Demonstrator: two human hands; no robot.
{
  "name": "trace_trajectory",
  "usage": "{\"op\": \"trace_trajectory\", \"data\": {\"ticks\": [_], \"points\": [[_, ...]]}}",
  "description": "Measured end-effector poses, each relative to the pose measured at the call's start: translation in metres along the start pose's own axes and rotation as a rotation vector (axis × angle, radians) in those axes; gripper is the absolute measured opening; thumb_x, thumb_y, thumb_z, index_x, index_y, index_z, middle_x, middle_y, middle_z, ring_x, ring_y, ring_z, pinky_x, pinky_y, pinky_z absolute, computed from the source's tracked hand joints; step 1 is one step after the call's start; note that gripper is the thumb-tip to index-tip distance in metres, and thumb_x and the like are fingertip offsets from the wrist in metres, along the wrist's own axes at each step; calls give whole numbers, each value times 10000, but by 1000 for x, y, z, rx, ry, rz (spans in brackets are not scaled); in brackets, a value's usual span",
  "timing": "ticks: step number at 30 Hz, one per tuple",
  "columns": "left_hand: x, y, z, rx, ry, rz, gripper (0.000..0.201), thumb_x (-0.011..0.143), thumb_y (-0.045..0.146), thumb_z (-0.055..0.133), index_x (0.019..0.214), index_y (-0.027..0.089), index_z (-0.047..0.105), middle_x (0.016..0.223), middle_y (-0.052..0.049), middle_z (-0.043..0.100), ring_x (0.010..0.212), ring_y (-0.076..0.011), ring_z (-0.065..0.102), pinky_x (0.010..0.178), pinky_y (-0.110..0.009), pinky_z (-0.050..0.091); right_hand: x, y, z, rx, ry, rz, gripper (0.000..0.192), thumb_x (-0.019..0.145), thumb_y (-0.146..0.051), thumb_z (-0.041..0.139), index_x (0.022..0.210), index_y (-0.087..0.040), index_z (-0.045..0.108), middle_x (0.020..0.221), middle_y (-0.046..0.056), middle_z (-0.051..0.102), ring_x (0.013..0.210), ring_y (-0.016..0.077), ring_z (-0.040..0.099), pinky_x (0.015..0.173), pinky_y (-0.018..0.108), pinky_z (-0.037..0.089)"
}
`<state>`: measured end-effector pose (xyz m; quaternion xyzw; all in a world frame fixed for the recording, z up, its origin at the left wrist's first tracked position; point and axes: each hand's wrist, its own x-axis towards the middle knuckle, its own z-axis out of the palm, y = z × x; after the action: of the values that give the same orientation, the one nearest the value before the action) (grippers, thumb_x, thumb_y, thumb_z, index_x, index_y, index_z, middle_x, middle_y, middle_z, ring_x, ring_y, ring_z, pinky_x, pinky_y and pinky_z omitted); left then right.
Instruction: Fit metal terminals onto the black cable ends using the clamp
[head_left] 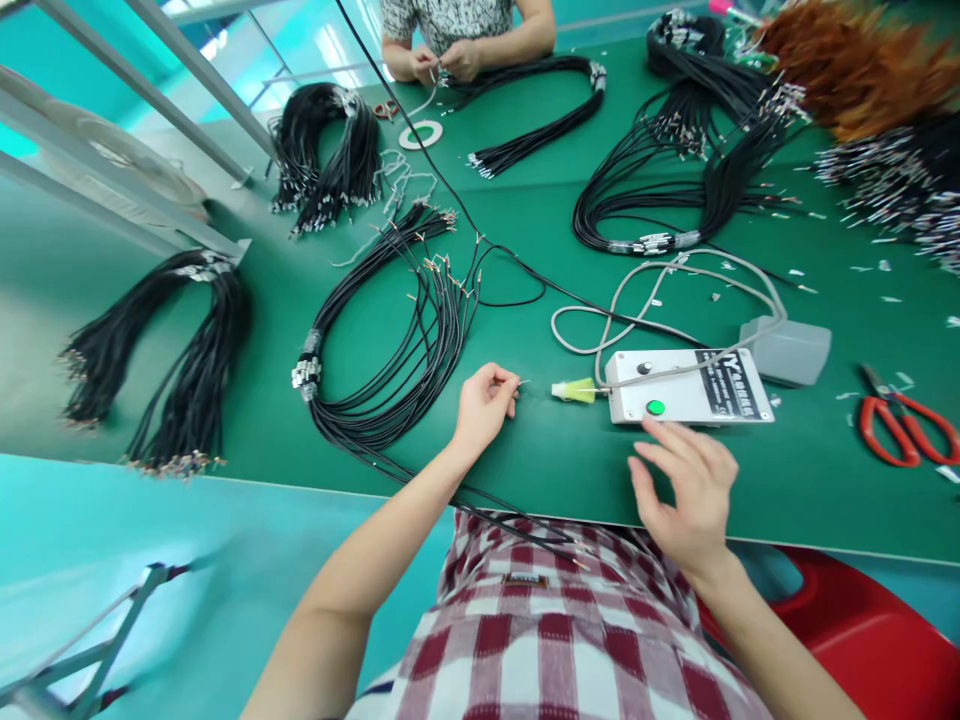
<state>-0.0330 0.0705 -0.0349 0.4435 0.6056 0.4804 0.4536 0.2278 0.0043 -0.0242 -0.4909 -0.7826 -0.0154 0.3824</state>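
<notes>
Green matting covers the tabletop where I sit, with pale turquoise floor around it; my left hand rests on the mat, thumb and fingertips pinched on the bare metal end of a thin black wire, whose tip points right toward the yellow nozzle of a small white control box just beside it; the wire runs back past my wrist and over the table edge to my checked shirt; my right hand hovers open and empty, fingers spread, just in front of the box, near its green button; grey cables loop from the box to a grey foot pedal behind it; red-handled scissors lie well to the right; left of my left hand lies a looped bundle of black wires, with more black wire bundles spread across the mat; at the far edge, another person's hands work on a similar bundle.
</notes>
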Motion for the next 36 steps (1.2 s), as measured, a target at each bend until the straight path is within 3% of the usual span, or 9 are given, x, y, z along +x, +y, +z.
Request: {"op": "trace_trajectory", "data": {"ticks": [4,7,10,12,14,17,25,31,36], "points": [[42,28,-56,47,240,107,183,816,292,692,756,153,590,552,53,515,483,-75,462,501,-218,358,-13,-7,6,209,-170,-61,283,864,-96,669,1112,-224,623,1221,111,717,1053,254,674,912,437,506],[67,60,-101,44,474,163,203,983,265,495,805,172,520,548,72,432,511,-76,437,566,-231,364,-19,-4,11,294,-178,-2,285,869,-91,658,1121,-220,628,1235,118,702,1067,252,669,913,433,522],[45,69,-101,132,458,263,212,1030,317,450,897,190,556,707,22,559,720,-117,559,693,-279,407,-22,-2,15,355,-166,89,296,869,-86,655,1131,-220,632,1227,119,698,1091,255,662,935,443,525],[4,58,-72,400,47,458,166,1008,308,500,949,192,603,842,-22,633,841,-149,589,782,-311,438,-21,-1,16,391,-156,146,297,870,-84,651,1131,-225,636,1211,112,702,1099,252,663,951,444,526],[-43,42,-37,591,-684,576,141,961,305,575,1027,192,628,996,-70,657,947,-184,602,819,-320,468,-20,-2,16,415,-151,186,293,873,-89,647,1128,-233,641,1203,104,704,1105,249,664,961,441,526],[-87,23,0,756,-968,573,121,967,221,526,983,170,635,1018,-103,653,953,-219,588,817,-342,471,-18,-4,14,435,-160,216,269,883,-103,641,1113,-243,651,1199,92,707,1108,244,665,969,434,524],[-71,35,9,316,-531,180,171,989,258,506,1010,181,657,919,-47,673,813,-146,608,723,-249,474,-5,-19,8,684,-298,480,145,962,-225,588,1051,-264,695,1004,20,748,915,176,704,838,324,556],[-73,39,20,74,-339,-42,174,880,321,656,814,162,632,719,-12,631,609,-115,579,584,-231,476,16,-29,12,763,-310,433,140,958,-271,590,1062,-243,679,1018,35,704,816,150,666,722,301,515],[-73,42,23,-86,-309,-170,290,786,400,757,772,165,588,611,21,584,508,-95,546,503,-214,449,28,-37,20,771,-270,453,134,908,-288,651,1027,-231,679,989,45,685,721,136,632,642,301,480]]}}
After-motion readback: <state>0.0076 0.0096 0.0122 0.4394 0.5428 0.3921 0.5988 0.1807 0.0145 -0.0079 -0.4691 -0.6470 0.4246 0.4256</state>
